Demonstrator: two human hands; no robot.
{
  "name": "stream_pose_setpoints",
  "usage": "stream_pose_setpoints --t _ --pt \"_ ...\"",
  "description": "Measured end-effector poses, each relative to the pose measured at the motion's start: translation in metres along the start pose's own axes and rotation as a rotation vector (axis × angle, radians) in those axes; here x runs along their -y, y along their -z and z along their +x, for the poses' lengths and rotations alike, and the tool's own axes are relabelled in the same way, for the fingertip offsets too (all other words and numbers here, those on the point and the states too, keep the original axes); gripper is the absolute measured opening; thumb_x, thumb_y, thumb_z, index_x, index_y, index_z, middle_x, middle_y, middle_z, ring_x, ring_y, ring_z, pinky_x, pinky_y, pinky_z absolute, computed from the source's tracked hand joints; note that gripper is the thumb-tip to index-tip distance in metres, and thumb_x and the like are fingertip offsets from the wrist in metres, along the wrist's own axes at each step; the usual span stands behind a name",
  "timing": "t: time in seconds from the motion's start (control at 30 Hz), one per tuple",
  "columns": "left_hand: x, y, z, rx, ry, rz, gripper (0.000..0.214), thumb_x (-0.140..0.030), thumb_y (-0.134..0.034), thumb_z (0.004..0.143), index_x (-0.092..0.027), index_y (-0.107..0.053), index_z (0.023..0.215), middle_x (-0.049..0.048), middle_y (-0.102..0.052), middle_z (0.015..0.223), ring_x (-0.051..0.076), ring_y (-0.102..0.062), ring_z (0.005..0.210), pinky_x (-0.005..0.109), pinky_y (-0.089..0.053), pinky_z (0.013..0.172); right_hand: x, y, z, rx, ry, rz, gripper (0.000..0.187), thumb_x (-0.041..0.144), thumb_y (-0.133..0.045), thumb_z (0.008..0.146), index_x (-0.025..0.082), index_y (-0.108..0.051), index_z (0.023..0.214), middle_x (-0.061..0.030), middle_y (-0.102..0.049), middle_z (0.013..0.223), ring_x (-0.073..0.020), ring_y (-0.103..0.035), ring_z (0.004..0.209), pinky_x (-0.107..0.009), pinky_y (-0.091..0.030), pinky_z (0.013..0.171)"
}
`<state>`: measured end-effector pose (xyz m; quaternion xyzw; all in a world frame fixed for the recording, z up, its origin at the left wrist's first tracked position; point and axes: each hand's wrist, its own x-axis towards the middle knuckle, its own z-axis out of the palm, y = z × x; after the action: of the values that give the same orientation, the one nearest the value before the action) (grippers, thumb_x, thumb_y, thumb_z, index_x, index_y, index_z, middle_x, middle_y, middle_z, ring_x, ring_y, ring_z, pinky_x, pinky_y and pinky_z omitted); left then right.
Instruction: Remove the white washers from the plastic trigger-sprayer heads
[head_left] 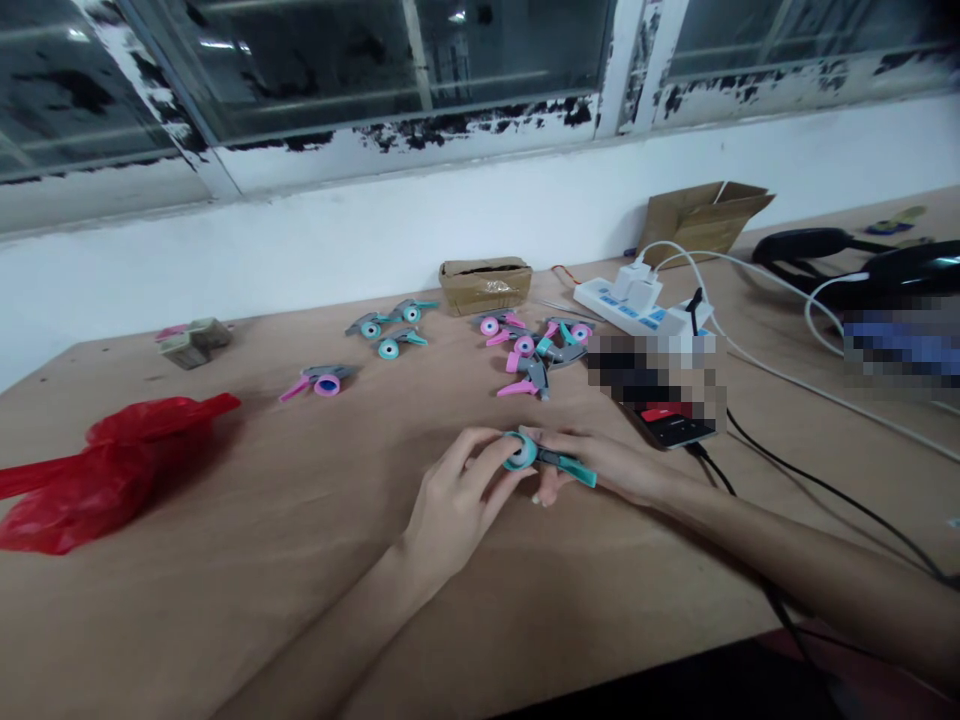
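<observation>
- Teal-and-gray trigger sprayer head (551, 457): held between both hands above the near part of the wooden tabletop (300, 600), its round collar facing the left hand and its teal lever pointing right.
- Left hand (450, 500): fingers bent and clamped on the collar, the index finger lying across its face.
- Right hand (604, 458): fingers closed around the gray body from behind; their exact grip is partly hidden.
- Red plastic bag (120, 470): crumpled on the tabletop, well to the left of the hands.
- Smartphone (679, 428): lying beyond the right forearm, partly pixelated, a black cable (817, 495) at its near end.
- Single pink-and-gray sprayer head (327, 385): lying apart, between the bag and the hands.
- Mixed cluster of pink and teal sprayer heads (534, 372): close together, just beyond the hands.
- Three teal sprayer heads (388, 348): near one another, left of that cluster.
- White power strip (600, 298): right of the cluster, with white plugs (639, 290) seated in it.
- Small cardboard box (486, 288): near the wall, behind the sprayer heads.
- Larger cardboard box (694, 222): flaps open, behind the power strip.
- White wall (337, 240): along the tabletop's far edge, below windows (510, 50) with peeling frames.
</observation>
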<state>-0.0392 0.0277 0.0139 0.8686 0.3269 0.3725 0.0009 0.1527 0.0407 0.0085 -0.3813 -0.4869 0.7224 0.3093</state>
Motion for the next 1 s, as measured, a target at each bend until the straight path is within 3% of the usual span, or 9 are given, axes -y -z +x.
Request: stream_pose_setpoints --t 0.1,0.27,0.47,0.53,0.6,0.67,0.8,0.9,1.0 --pt "-0.001 0.000 0.000 -0.004 -0.008 -0.006 0.019 -0.018 -0.056 0.086 -0.019 -0.054 0.104 0.0043 -0.059 0.095 0.014 -0.065 0.081 0.026 -0.056 0.073 0.001 -0.003 0.001 -0.052 0.000 -0.024 0.039 0.052 -0.054 0.081 0.014 -0.063 0.086 -0.0033 -0.067 0.062 -0.0161 -0.066 0.063 -0.035 -0.052 0.073" --pt "-0.001 0.000 -0.003 -0.026 -0.058 0.042 0.025 -0.012 -0.059 0.081 -0.019 -0.055 0.104 0.0040 -0.062 0.095 0.014 -0.064 0.084 0.024 -0.056 0.077 0.003 -0.011 -0.002 -0.086 0.093 -0.087 0.034 0.047 -0.056 0.083 0.016 -0.065 0.092 -0.0040 -0.066 0.088 -0.0166 -0.065 0.080 -0.035 -0.054 0.078" --pt "0.002 -0.002 -0.004 -0.121 -0.109 0.091 0.025 -0.010 -0.061 0.076 -0.017 -0.056 0.100 0.0045 -0.065 0.091 0.015 -0.065 0.084 0.026 -0.056 0.077 0.010 -0.007 -0.017 -0.125 0.380 -0.530 0.039 0.046 -0.039 0.092 0.025 -0.061 0.117 -0.0058 -0.064 0.115 -0.0228 -0.054 0.113 -0.045 -0.035 0.102" --pt "0.003 -0.002 -0.004 -0.134 -0.107 0.097 0.025 -0.010 -0.061 0.076 -0.016 -0.056 0.099 0.0050 -0.065 0.091 0.016 -0.065 0.084 0.026 -0.056 0.077 0.012 -0.003 -0.021 -0.068 0.501 -0.703 0.047 0.050 -0.046 0.088 0.024 -0.053 0.126 -0.0072 -0.058 0.126 -0.0251 -0.046 0.122 -0.048 -0.030 0.105" --pt "0.003 -0.002 -0.005 -0.139 -0.099 0.088 0.024 -0.010 -0.061 0.076 -0.016 -0.057 0.099 0.0047 -0.064 0.091 0.015 -0.065 0.083 0.025 -0.056 0.078 0.012 0.000 -0.023 -0.012 0.637 -0.888 0.069 0.056 -0.059 0.076 0.020 -0.046 0.133 -0.0099 -0.053 0.131 -0.0278 -0.036 0.130 -0.050 -0.023 0.108" --pt "0.003 -0.002 -0.005 -0.135 -0.080 0.078 0.024 -0.010 -0.060 0.077 -0.016 -0.057 0.099 0.0039 -0.064 0.090 0.014 -0.064 0.083 0.025 -0.055 0.078 0.008 0.002 -0.021 -0.033 0.734 -1.060 0.081 0.055 -0.068 0.068 0.019 -0.042 0.135 -0.0112 -0.053 0.131 -0.0284 -0.033 0.132 -0.053 -0.013 0.110" --pt "0.002 -0.006 -0.006 -0.055 0.001 0.059 0.021 -0.012 -0.057 0.080 -0.018 -0.056 0.100 0.0033 -0.063 0.091 0.014 -0.064 0.083 0.025 -0.055 0.075 -0.003 0.004 -0.012 -0.180 0.781 -1.220 0.041 0.032 -0.058 0.086 0.025 -0.051 0.126 -0.0057 -0.058 0.126 -0.0214 -0.051 0.119 -0.054 0.003 0.111" --pt "0.004 -0.008 -0.006 0.045 0.071 0.033 0.016 -0.016 -0.053 0.084 -0.018 -0.057 0.099 0.0039 -0.062 0.091 0.016 -0.063 0.083 0.028 -0.055 0.074 -0.008 0.007 -0.007 -0.176 0.801 -1.253 0.032 0.028 -0.054 0.089 0.025 -0.054 0.122 -0.0039 -0.062 0.121 -0.0195 -0.056 0.113 -0.055 -0.002 0.112" --pt "0.005 -0.006 -0.006 0.127 0.120 -0.009 0.015 -0.017 -0.053 0.084 -0.018 -0.057 0.098 0.0048 -0.061 0.093 0.018 -0.062 0.085 0.033 -0.053 0.077 -0.011 0.010 -0.003 -0.119 0.803 -1.220 0.035 0.026 -0.052 0.090 0.023 -0.053 0.124 -0.0051 -0.063 0.119 -0.0190 -0.056 0.113 -0.048 -0.026 0.109"
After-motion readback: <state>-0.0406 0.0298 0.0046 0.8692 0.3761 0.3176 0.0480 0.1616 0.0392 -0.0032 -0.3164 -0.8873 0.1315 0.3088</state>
